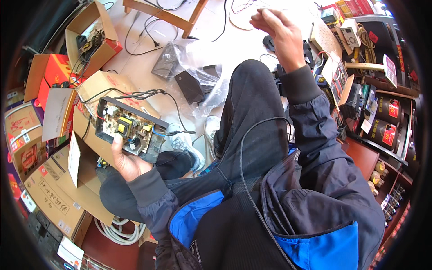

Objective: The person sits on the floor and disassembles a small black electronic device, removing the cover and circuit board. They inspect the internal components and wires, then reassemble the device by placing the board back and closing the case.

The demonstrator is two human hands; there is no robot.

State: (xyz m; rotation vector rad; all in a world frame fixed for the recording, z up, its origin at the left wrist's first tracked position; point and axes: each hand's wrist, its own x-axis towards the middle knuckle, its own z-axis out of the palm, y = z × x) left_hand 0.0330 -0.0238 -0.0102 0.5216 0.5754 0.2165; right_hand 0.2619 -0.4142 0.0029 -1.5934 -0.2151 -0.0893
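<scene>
Item: one uncovered black case point(140, 109), its circuit board point(143, 129) exposed, is being held at the person's left, before a cardboard box point(110, 82); whether any weight is being borne by the box cannot be told. Item: one left hand point(130, 164), by which the case is being grasped at its near side, the thumb being laid at the board's edge. Item: one right hand point(282, 38), being raised well apart from the case, fingers bent together; no object is being shown there, though whether something small is being pinched cannot be told. Item: black cables point(155, 92), being looped across the far side; one blue wire point(158, 133) is being seen at the right end. Handling note, by judgement: steadiness is being best served where the case wall is being gripped rather than the components, slack is being allowed in the cables, and bare contacts are being avoided.
</scene>
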